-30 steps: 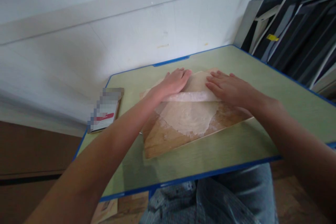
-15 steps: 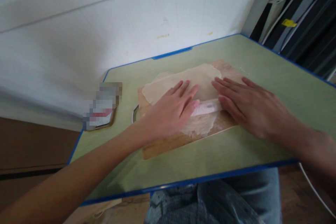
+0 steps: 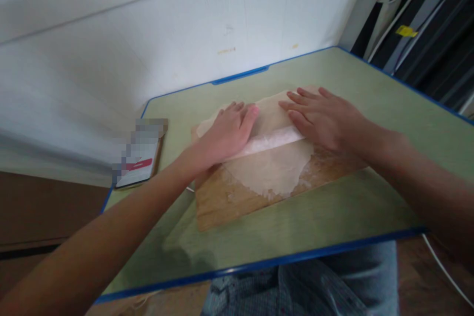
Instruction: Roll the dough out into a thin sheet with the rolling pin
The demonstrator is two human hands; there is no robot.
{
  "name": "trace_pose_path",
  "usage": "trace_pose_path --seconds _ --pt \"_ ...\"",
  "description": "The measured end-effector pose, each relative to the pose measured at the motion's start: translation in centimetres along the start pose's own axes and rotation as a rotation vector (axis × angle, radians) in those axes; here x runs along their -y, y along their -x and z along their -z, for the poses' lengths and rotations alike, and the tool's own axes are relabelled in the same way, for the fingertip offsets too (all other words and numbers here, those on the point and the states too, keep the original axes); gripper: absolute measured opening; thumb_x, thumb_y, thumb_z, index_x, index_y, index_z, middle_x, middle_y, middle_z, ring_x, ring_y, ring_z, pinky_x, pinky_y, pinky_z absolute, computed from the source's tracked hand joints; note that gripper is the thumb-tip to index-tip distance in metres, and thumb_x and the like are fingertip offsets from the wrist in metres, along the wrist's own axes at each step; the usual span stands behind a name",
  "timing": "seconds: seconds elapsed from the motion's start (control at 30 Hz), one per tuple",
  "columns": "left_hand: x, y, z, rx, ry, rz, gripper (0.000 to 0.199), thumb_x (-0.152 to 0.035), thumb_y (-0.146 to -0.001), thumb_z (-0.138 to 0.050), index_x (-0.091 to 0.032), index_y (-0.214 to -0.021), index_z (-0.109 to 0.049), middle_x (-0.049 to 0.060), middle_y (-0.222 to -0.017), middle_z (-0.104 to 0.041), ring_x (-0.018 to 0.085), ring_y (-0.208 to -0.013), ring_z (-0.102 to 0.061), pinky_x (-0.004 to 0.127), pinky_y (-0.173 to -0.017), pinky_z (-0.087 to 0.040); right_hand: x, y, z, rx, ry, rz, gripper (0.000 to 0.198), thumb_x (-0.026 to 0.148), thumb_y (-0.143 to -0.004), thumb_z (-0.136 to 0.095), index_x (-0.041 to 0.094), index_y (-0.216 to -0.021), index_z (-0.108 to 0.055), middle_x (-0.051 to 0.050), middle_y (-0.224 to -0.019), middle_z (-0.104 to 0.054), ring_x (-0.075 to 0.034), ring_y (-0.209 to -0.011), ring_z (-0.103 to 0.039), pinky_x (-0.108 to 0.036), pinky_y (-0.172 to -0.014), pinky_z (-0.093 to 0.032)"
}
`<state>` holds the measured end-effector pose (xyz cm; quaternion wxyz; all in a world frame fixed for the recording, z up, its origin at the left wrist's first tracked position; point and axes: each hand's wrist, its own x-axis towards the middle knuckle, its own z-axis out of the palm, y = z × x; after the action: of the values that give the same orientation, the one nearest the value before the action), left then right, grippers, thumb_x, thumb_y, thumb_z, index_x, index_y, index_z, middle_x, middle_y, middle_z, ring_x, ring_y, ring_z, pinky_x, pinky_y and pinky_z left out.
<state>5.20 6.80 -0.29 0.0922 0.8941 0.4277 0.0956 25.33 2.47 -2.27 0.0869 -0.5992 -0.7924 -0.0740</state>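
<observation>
White scuffed wall (image 3: 185, 44) beyond the fingers (image 3: 298, 98); green blue-edged table (image 3: 363, 89) beneath them; dark panels (image 3: 440, 44) far right of them; brown floor (image 3: 411, 276) below. Dim light.

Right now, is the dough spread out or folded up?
Spread, where visible: the dough lies as a thin sheet on the board, showing on both sides of the rolling pin.

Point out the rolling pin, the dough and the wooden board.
Rolling pin (image 3: 273, 141), head view: middle of visible stretch.
Dough (image 3: 272, 170), head view: part nearest the camera.
Wooden board (image 3: 214, 206), head view: bare near-left corner.
</observation>
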Motion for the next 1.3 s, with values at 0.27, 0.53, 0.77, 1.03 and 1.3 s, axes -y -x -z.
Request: trace_pose_path --seconds 0.27,0.53,0.77,1.03,1.3 --pt "-5.1 7.1 0.3 0.168 -0.114 -0.131 0.059 -0.045 -0.097 -0.005 -0.018 -0.146 -0.024 0.008 -0.153 -0.025 0.027 -0.143 -0.014 0.058 -0.113 -0.011 1.7 6.7 0.8 -0.178 -0.045 0.072 0.052 0.033 -0.097 -0.021 0.007 -0.135 -0.045 -0.015 -0.138 -0.049 -0.023 -0.129 -0.043 -0.045 -0.109 -0.032" --pt "-4.3 6.2 -0.2 0.131 -0.107 -0.134 0.054 -0.042 -0.099 -0.010 -0.020 -0.143 -0.030 0.006 -0.151 -0.031 0.025 -0.141 -0.020 0.055 -0.113 -0.015 1.4 5.7 0.5 -0.162 -0.073 0.065 0.054 0.036 -0.097 -0.020 0.008 -0.132 -0.049 -0.015 -0.137 -0.050 -0.024 -0.128 -0.044 -0.044 -0.107 -0.034" --pt "0.0 0.1 0.3 -0.037 0.020 0.094 0.053 -0.037 -0.099 -0.012 -0.015 -0.124 -0.052 0.011 -0.134 -0.054 0.023 -0.127 -0.045 0.052 -0.109 -0.026 0.0 -2.8 0.0 0.114 -0.034 -0.031 0.053 0.040 -0.096 -0.020 0.017 -0.134 -0.048 -0.010 -0.145 -0.041 -0.026 -0.134 -0.036 -0.047 -0.107 -0.031" --pt "-1.0 3.5 0.1 0.151 -0.141 0.061 0.060 -0.050 -0.097 -0.011 -0.016 -0.140 -0.035 0.013 -0.151 -0.029 0.029 -0.140 -0.022 0.054 -0.110 -0.019 0.3 0.1 0.4 0.095 0.011 0.079 0.055 0.033 -0.096 -0.013 0.012 -0.131 -0.050 -0.015 -0.139 -0.048 -0.027 -0.131 -0.041 -0.049 -0.104 -0.034" --pt "-5.3 9.8 0.4 0.223 -0.080 -0.114 0.078 -0.062 -0.092 -0.008 -0.006 -0.147 -0.016 0.017 -0.152 -0.022 0.027 -0.142 -0.017 0.050 -0.113 -0.021 2.1 8.3 1.2 -0.216 -0.008 0.060 0.052 0.036 -0.096 -0.029 0.005 -0.132 -0.048 -0.018 -0.139 -0.047 -0.026 -0.130 -0.042 -0.042 -0.106 -0.036"
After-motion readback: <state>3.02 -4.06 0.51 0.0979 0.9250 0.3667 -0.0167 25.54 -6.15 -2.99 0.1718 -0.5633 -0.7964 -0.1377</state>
